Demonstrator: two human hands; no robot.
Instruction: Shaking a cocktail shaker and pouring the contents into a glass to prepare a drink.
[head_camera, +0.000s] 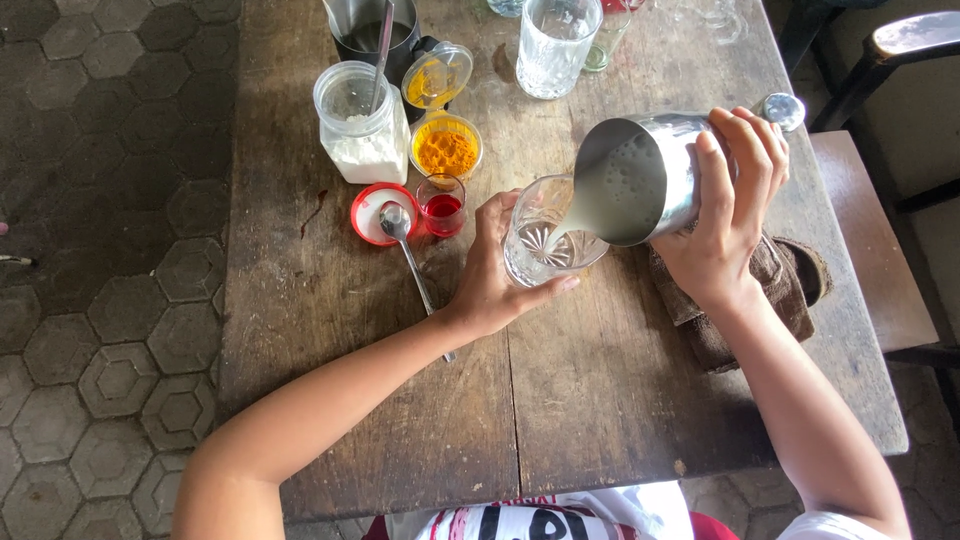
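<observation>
My right hand (725, 205) grips a steel shaker cup (640, 180), tipped to the left so that a thin stream of pale milky liquid runs from its rim. The stream falls into a clear cut-glass tumbler (545, 245) standing on the wooden table (400, 400). My left hand (495, 275) wraps around the tumbler's left side and holds it steady. A little white liquid lies in the bottom of the glass.
Left of the tumbler: a small glass of red liquid (442, 205), a spoon (405, 250) on a red lid (372, 213), a jar of white powder (362, 125), a tub of yellow powder (446, 147). A tall glass (553, 45) stands behind. A brown cloth (745, 300) lies under my right wrist.
</observation>
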